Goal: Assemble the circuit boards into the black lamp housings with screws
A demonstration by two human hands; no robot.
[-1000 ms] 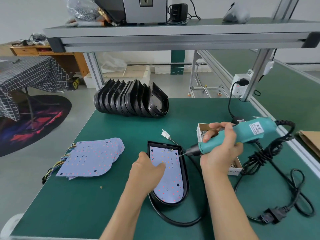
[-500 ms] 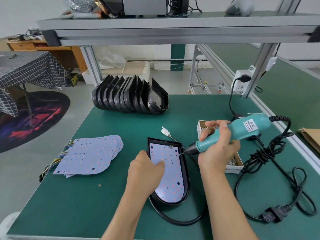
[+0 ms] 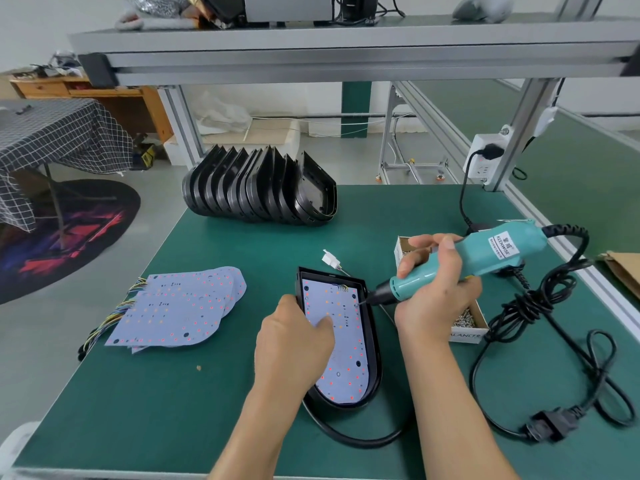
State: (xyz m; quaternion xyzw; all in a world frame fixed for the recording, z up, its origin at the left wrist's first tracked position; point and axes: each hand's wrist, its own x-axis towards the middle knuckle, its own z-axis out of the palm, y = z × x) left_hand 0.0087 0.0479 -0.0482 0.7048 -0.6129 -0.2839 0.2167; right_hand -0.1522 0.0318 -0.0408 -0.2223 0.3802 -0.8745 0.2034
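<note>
Right hand (image 3: 437,299) wrapped round teal plastic screwdriver (image 3: 460,265), left hand (image 3: 294,344) fingers flat on speckled circuit board (image 3: 343,348) (glossy black D-shaped housing (image 3: 375,362) underneath)

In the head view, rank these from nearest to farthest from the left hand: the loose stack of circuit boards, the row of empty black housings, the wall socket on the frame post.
From the left hand:
1. Loose stack of circuit boards, on the mat to its left.
2. Row of empty black housings, standing at the far edge of the mat.
3. Wall socket, on the frame post at far right.
</note>
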